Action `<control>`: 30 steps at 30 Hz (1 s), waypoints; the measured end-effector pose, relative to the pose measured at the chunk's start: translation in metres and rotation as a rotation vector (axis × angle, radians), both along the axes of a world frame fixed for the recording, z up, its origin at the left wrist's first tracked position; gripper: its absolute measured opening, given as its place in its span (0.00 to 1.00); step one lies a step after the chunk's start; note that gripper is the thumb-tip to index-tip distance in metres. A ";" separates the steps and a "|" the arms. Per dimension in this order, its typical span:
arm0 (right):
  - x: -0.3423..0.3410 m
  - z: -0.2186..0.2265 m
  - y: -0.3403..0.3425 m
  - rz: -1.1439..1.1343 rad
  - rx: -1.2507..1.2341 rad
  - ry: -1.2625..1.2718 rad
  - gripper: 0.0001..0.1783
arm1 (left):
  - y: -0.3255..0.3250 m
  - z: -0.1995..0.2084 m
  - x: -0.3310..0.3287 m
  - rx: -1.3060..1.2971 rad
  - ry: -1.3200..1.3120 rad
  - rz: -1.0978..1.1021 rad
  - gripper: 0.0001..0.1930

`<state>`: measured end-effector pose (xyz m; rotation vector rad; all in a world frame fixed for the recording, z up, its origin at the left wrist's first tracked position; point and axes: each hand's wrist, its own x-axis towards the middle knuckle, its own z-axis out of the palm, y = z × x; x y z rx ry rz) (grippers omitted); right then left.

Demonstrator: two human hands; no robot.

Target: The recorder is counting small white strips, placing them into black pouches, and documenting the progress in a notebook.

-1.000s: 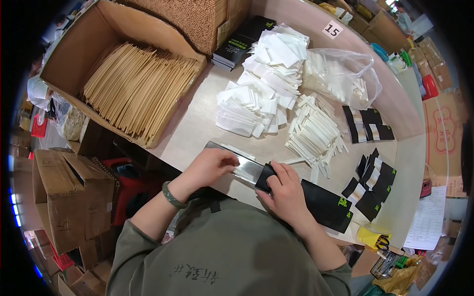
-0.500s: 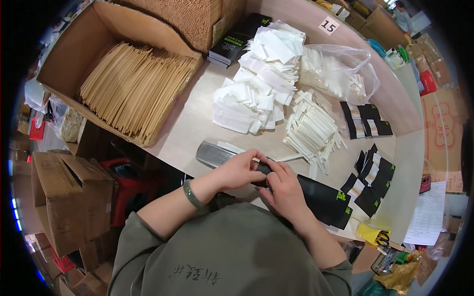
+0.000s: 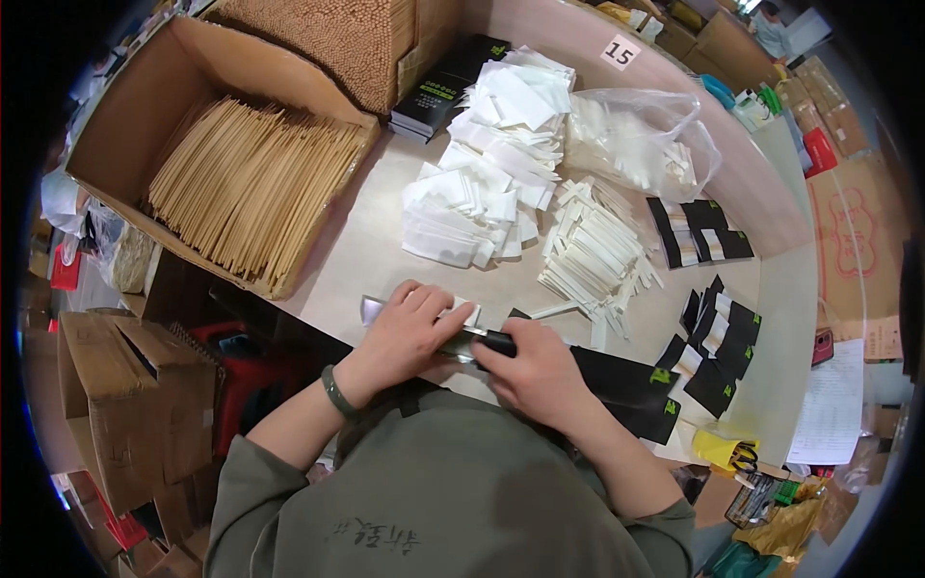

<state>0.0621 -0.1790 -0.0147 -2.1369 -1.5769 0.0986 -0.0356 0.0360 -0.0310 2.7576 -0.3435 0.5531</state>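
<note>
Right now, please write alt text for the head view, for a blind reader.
At a pale table, a person's left hand lies over a shiny metal strip while the right hand grips a black piece. Beyond lie piles of white packets and white strips; leftward, a cardboard box holds wooden sticks.

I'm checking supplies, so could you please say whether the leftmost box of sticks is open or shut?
Open: nothing covers the leftmost box, and the sticks inside show.
</note>
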 end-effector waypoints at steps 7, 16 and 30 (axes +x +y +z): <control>0.094 0.050 -0.074 -0.464 -0.141 0.184 0.18 | 0.006 0.017 0.008 -0.380 0.529 0.294 0.19; 0.042 0.013 -0.097 -0.016 -0.503 0.338 0.23 | -0.071 0.021 0.014 -0.812 0.787 -0.511 0.15; -0.009 0.020 -0.041 -0.578 -0.638 0.359 0.21 | -0.026 -0.025 0.035 -0.474 0.610 0.361 0.16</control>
